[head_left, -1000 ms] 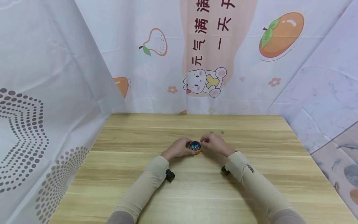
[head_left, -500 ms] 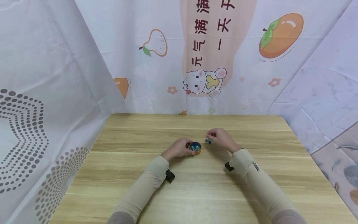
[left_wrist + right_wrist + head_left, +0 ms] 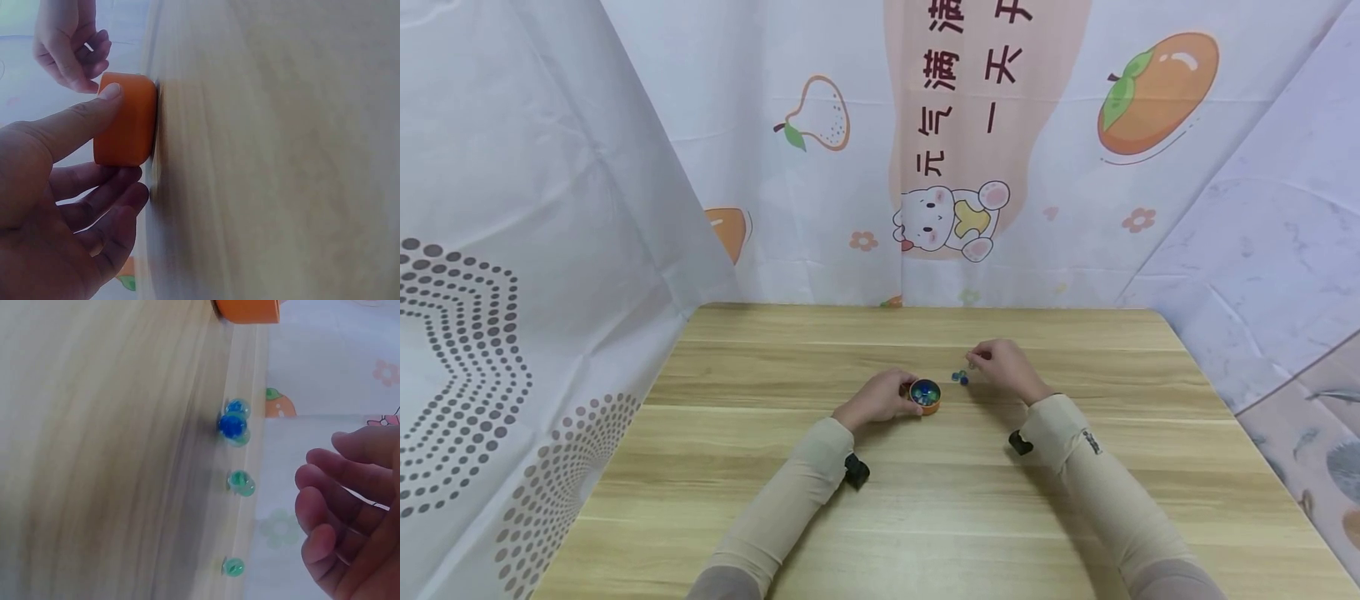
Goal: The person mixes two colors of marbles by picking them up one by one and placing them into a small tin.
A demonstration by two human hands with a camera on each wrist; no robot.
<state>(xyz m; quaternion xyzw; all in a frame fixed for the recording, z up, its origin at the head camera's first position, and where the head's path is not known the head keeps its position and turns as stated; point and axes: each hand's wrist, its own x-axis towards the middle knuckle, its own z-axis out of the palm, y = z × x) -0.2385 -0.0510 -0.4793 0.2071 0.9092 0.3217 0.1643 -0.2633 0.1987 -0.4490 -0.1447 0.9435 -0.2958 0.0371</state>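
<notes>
A small round orange bowl point(image 3: 929, 407) stands on the table with blue and green glass marbles point(image 3: 924, 392) inside. My left hand point(image 3: 877, 398) grips its side, thumb at the front and fingers curled behind, as the left wrist view shows on the orange wall point(image 3: 128, 119). Right of the bowl, my right hand point(image 3: 1006, 367) hovers low over the table, its fingers loosely curled and nothing between them in the right wrist view. Close by its fingertips lie a dark blue marble point(image 3: 233, 425), a clear blue marble point(image 3: 238, 407) and several green marbles point(image 3: 240, 480).
The wooden table point(image 3: 917, 517) ends at the back against a printed cloth point(image 3: 820, 192). More cloth point(image 3: 512, 250) hangs along the left side. A black wrist camera point(image 3: 856, 472) sits under the left cuff, another black camera point(image 3: 1020, 442) under the right.
My right hand has moved from the bowl's rim to the right and slightly back, uncovering blue and green marbles beside the bowl. The left hand and bowl have stayed put.
</notes>
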